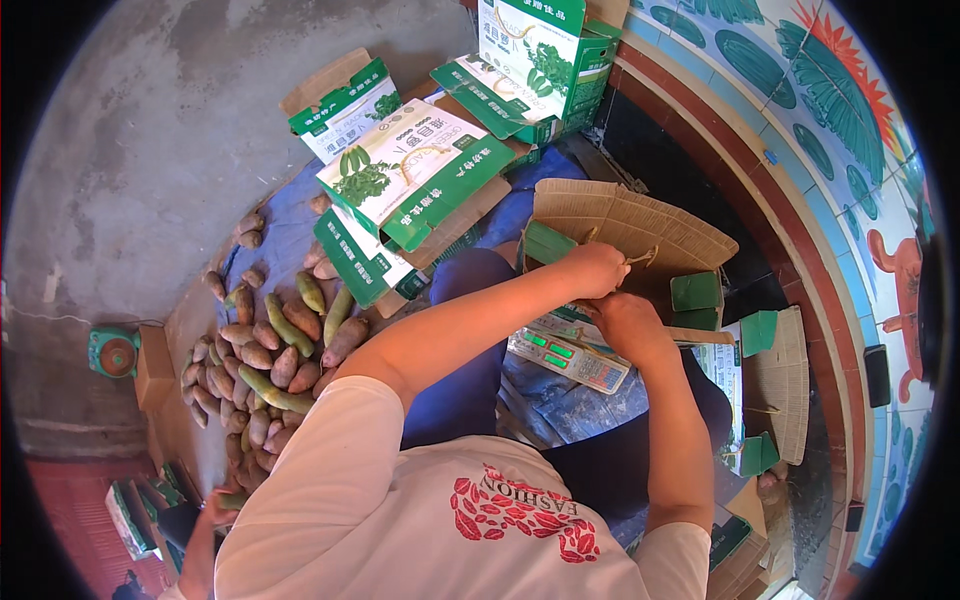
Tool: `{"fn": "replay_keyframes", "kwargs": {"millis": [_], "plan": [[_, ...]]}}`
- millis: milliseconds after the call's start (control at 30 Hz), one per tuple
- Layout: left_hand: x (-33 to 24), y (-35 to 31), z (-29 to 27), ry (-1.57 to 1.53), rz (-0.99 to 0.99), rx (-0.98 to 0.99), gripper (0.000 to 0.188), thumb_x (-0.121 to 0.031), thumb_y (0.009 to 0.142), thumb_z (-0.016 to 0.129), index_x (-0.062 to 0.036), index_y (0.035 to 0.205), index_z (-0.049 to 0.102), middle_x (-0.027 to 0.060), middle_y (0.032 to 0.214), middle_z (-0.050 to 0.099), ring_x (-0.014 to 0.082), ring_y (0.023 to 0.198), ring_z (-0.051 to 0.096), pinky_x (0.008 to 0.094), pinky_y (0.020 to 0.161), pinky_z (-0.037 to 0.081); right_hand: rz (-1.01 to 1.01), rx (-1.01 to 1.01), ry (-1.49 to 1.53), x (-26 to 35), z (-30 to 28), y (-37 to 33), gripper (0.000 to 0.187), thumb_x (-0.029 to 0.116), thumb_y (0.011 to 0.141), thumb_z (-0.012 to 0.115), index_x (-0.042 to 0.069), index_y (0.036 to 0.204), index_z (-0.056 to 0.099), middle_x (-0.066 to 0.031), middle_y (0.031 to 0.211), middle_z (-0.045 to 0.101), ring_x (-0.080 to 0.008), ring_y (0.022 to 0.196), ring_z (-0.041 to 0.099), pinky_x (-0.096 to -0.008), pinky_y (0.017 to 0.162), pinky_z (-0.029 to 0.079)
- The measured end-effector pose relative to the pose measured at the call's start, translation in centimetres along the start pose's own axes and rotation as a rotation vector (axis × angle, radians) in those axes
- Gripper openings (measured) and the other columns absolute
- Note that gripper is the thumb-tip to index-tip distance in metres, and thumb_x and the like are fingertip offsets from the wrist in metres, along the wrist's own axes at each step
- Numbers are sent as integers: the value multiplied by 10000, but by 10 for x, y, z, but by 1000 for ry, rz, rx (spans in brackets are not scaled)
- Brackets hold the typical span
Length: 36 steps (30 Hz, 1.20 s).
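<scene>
In front of me stands an open cardboard box (640,215), its brown inner flap raised and its green side flaps spread. A tan cord handle (646,257) comes through the flap. My left hand (592,270) is closed at the cord, fingers pinched on it. Just below, my right hand (630,322) is closed with its fingertips close to the left hand; what lies in them is hidden. Under my wrists a digital scale (568,360) shows lit green displays and a keypad.
Sweet potatoes (250,355) and several long green radishes (287,327) lie heaped to my left. Green-white cartons (420,165) are stacked ahead; another open carton (775,385) stands right. Another person's hand (218,508) shows at lower left. A tiled wall (800,150) curves along the right.
</scene>
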<state>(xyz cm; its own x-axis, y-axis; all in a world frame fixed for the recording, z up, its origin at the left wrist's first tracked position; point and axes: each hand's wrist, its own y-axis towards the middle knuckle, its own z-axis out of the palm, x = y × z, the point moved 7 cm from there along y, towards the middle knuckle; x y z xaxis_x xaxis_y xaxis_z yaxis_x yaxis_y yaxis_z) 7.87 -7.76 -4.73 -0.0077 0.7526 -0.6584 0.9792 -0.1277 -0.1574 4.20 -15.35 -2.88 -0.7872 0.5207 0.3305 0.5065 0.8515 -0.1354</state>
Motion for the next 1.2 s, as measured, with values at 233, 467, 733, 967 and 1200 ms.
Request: {"fn": "replay_keyframes", "kwargs": {"millis": [233,467,733,967,1200], "plan": [[4,14,14,-417,-94,-25,270,-191,900,474,-36,798,670,146,798,660,286,787,644,395,736,485,-10,-42,18,3,-5,-1,187,179,885,528,78,993,642,-160,852,667,-333,813,651,-439,714,519],[18,23,25,-189,27,12,192,-140,838,510,-35,803,667,157,835,661,293,796,642,391,729,492,34,-19,61,-1,1,4,189,175,856,573,71,989,657,-181,892,655,-358,831,631,-453,736,504],[-15,-41,-60,-191,192,-349,154,-154,833,577,-45,920,642,152,871,654,300,815,637,366,730,497,-3,-26,78,3,-4,3,169,168,851,577,58,957,648,-202,858,645,-379,820,618,-468,729,489],[76,-156,-130,-229,100,-874,171,-53,837,599,-25,1005,615,150,959,643,286,861,643,330,732,515,-11,-23,51,4,-6,4,132,154,849,565,68,939,610,-171,851,649,-350,856,627,-444,750,492],[249,-267,-35,102,-443,-680,107,-92,798,611,-29,880,636,180,909,638,351,846,624,399,749,505,-17,-38,77,6,-9,3,160,139,849,559,71,979,622,-161,899,655,-350,870,621,-439,764,488]]}}
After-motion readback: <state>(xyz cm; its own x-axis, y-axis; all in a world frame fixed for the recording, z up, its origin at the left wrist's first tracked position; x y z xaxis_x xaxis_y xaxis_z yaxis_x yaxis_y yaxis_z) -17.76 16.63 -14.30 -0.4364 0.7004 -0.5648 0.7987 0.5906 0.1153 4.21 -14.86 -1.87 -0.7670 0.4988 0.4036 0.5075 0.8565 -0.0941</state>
